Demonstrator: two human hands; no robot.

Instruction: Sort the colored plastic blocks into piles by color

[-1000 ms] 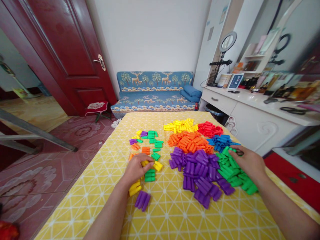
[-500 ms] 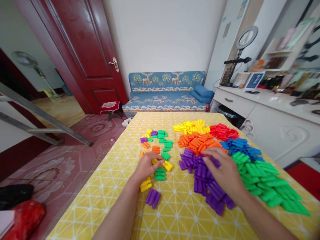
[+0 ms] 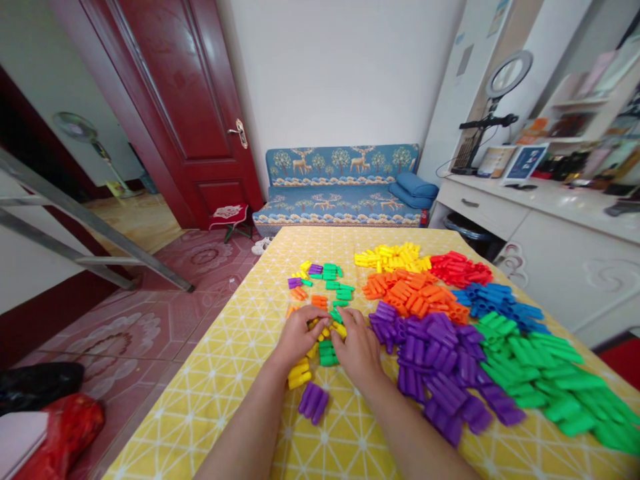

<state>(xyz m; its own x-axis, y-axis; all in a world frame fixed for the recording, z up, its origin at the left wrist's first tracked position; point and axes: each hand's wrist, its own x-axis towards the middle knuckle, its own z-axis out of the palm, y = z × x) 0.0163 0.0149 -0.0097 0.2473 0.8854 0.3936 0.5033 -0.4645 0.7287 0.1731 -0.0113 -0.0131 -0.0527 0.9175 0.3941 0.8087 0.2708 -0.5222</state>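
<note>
My left hand point(image 3: 300, 337) is closed in a pinch at the small yellow plastic building blocks, its fingertips partly covering them. Across from it, my right hand point(image 3: 359, 347) has its thumb and fingers closed around a yellow building block point(image 3: 341, 329). The two hands' fingertips nearly meet. Just below them lies a green block group point(image 3: 327, 353), with another yellow block point(image 3: 299, 373) to its left. Nearer me rests a purple block point(image 3: 313, 403). Beyond my fingers, green, orange, purple and yellow blocks form a loose curved outline; my hands hide part of it.
To the right, blocks lie heaped by colour: yellow point(image 3: 395, 257), orange point(image 3: 415, 293), red point(image 3: 460, 269), blue point(image 3: 500, 301), purple point(image 3: 440, 360) and green point(image 3: 545, 377). A yellow patterned cloth point(image 3: 200, 393) covers the table. A blue sofa point(image 3: 340, 193) stands behind it.
My right hand has moved left from the purple heap to the yellow blocks beside my left hand. My left hand stays at the same blocks. The view has shifted slightly.
</note>
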